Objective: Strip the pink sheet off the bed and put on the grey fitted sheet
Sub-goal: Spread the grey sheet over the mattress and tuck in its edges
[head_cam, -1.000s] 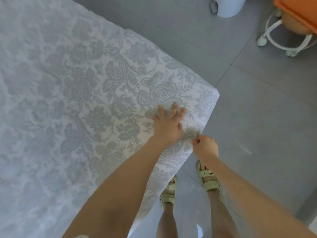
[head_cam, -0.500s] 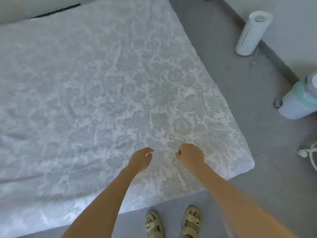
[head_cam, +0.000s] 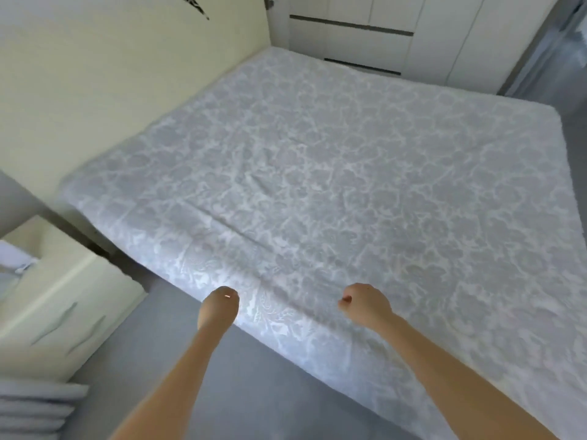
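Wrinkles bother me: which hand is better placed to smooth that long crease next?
Left, probably. The left hand sits at the sheet's near edge just beside the crease's end; the right hand is farther along.

The sheet (head_cam: 317,185) is pale grey with a white floral pattern. The floor (head_cam: 254,392) is plain grey, the wall (head_cam: 127,74) cream, the wardrobe (head_cam: 444,33) white with what look like dark strips.

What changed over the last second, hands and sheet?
Left hand lifted off its flat press; right hand left the corner it pinched. Both are now curled, further apart, at the near edge of the grey patterned sheet; grip unclear. Sheet stays spread flat.
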A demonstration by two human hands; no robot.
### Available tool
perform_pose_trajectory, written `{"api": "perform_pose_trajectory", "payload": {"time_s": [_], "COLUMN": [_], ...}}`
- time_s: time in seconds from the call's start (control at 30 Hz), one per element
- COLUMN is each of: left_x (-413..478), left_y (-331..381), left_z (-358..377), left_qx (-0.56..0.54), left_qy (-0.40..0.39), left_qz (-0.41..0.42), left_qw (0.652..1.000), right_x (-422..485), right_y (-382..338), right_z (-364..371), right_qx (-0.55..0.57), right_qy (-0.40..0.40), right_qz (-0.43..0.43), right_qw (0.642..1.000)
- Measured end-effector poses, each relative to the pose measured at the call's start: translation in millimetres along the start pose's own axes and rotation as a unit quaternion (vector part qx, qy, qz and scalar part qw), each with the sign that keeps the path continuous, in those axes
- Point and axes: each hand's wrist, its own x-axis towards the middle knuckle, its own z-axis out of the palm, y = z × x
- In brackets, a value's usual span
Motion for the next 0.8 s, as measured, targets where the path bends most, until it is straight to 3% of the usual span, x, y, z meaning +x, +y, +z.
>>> {"api": "perform_pose_trajectory", "payload": {"time_s": [0.2,0.47,0.57,0.7,0.8], "left_x": [51,152,200,254,285], "left_y": [-111,-158,-178,-212,-230], "left_z": [-66,-52,-37,-20,-12], "left_qx": [-0.099,-0.237,-0.261,-0.266,-0.269], "left_qy": [0.062,0.046,0.043,0.041,0.042], "left_qz": [-0.109,-0.23,-0.262,-0.302,-0.325], "left_qw": [0.987,0.943,0.928,0.914,0.906], "right_x": [54,193,272,360,363], "right_y": [-101,-174,-173,-171,-221], "right_z": [45,72,82,114,190], "right_qx": [-0.026,-0.065,-0.041,-0.005,-0.074], "right_qy": [-0.05,-0.115,-0.112,-0.122,-0.173], "right_qz": [-0.028,-0.064,0.001,0.155,0.141], "right_qw": [0.998,0.989,0.993,0.98,0.972]}}
